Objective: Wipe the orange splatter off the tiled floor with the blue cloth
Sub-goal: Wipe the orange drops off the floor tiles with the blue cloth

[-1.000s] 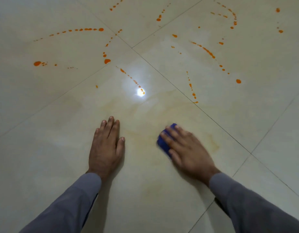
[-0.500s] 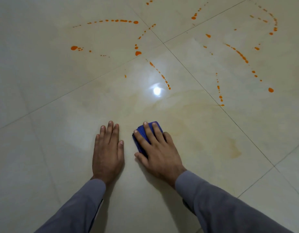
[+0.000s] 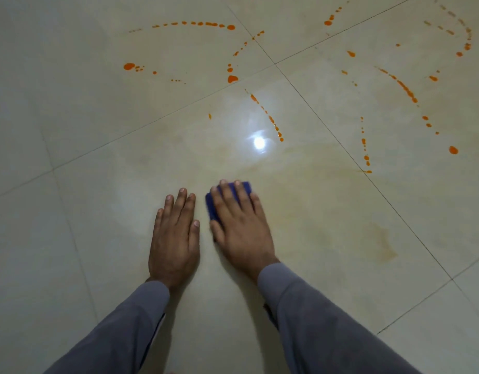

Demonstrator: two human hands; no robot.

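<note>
- Right hand (image 3: 239, 228) is flat on top of the blue cloth (image 3: 214, 203), fingers straight and laid over it, pressing it down onto the tiled floor (image 3: 71, 238). Only the cloth's left edge and far corner poke out from under the fingers.
- Left hand (image 3: 175, 236) is just beside it, palm down on the bare tile, fingers straight and close together, holding nothing. The two hands are near each other but not touching.
- Both arms are in grey sleeves (image 3: 327, 327) coming in from the bottom of the view.
- The orange splatter (image 3: 232, 78) is well ahead of the hands: dotted arcs and blobs across the far tiles, with one trail (image 3: 270, 118) running down toward a bright light reflection (image 3: 259, 143).
- To the right of the cloth there's a faint yellowish smear (image 3: 381, 238) on the tile, pretty washed out.
- Thin grout lines (image 3: 341, 144) cross diagonally between the big glossy cream tiles.
</note>
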